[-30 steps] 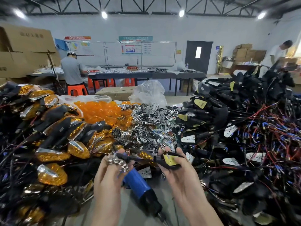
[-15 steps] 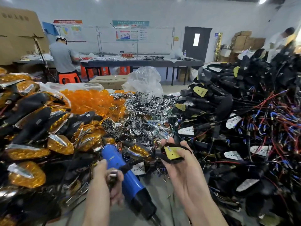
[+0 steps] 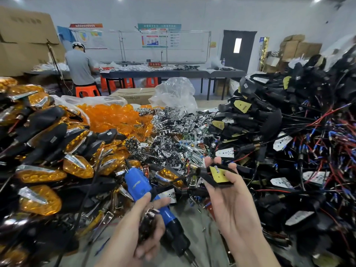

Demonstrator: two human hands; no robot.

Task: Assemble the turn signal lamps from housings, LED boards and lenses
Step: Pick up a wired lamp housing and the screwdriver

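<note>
Left edge of bench (image 3: pixel 194 226): amber lamps (image 3: pixel 40 175) heaped. The left hand (image 3: pixel 140 228) has been shifted right since 0.5 s ago and is now over the blue screwdriver (image 3: pixel 138 186). A small, blurred chrome part (image 3: pixel 152 211) is gripped in its curled fingers. The right hand (image 3: pixel 233 201) is unchanged: the housing (image 3: pixel 210 179) with yellow LED board (image 3: pixel 219 174) is pinched above bench centre. Right edge: wired housings (image 3: pixel 289 132) piled.

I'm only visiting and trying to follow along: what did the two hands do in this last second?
The left hand dropped from beside the right hand down to the blue screwdriver, still pinching the shiny metal part. The right hand stayed up, still holding the black housing with its yellow board. Nothing was let go.
</note>
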